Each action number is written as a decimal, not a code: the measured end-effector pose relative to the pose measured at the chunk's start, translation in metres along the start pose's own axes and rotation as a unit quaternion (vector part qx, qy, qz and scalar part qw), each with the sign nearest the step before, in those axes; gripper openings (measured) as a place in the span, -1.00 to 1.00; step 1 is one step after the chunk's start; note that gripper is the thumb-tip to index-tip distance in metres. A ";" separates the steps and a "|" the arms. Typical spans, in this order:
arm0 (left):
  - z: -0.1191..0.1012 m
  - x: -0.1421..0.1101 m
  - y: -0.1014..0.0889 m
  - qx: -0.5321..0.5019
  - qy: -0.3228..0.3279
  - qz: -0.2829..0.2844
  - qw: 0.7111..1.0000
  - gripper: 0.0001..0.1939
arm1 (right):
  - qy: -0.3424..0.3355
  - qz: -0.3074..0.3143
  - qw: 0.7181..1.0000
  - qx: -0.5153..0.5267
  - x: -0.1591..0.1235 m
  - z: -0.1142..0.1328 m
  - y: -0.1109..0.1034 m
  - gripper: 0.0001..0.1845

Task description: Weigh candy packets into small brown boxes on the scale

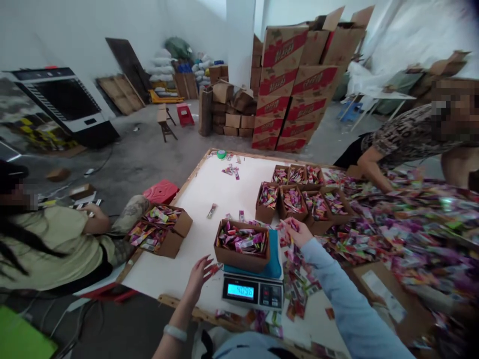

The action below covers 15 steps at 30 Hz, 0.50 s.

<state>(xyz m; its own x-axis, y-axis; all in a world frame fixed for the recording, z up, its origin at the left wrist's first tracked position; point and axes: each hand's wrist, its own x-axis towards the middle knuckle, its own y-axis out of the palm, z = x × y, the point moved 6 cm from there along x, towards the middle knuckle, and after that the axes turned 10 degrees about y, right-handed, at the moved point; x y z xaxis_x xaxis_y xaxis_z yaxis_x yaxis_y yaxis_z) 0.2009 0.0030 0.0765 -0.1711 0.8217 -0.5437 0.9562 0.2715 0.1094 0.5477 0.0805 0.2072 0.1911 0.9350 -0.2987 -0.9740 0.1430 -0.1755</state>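
A cardboard box (241, 260) full of small purple and pink sachets stands on a digital scale (252, 293) with a lit blue display. A teal pad or sheet (276, 259) lies under the box. Just left of the box, my left hand (199, 279) has its fingers apart; a small reddish bit shows at the fingertips, too blurred to name. My right hand (297, 233) is to the right of the box, above loose sachets (299, 284), its fingers closed around a purple sachet.
Several filled boxes (294, 200) stand behind my right hand, beside a large heap of sachets (407, 224) where a co-worker (404, 134) reaches in. Another person (56, 239) sits at left near two filled boxes (168, 244). A green tape roll (221, 154) lies at the table's far edge.
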 end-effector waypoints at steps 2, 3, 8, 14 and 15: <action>-0.002 0.001 0.000 0.001 0.002 0.000 1.000 -0.66 | -0.051 0.024 0.996 -0.066 0.003 0.014 0.016 -0.57; -0.003 0.002 -0.001 -0.001 0.004 0.001 1.000 -0.67 | -0.081 0.031 0.990 -0.113 0.003 0.020 0.026 -0.63; -0.009 0.012 -0.017 -0.011 0.013 0.020 1.000 -0.65 | -0.157 0.103 0.900 -0.393 -0.008 0.035 0.091 -0.76; -0.018 0.022 -0.048 -0.024 0.003 0.018 1.000 -0.69 | -0.150 0.105 0.869 -0.460 -0.021 0.031 0.127 -0.66; -0.019 0.024 -0.055 -0.030 0.002 0.015 0.999 -0.69 | -0.158 0.110 0.870 -0.453 -0.023 0.031 0.127 -0.66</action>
<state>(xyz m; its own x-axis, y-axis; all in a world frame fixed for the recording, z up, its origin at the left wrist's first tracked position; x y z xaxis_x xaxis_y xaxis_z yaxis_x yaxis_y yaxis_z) 0.1397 0.0173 0.0732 -0.1448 0.8321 -0.5354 0.9451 0.2766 0.1742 0.4159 0.0867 0.2209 -0.1694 0.9706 -0.1712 -0.4594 -0.2314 -0.8575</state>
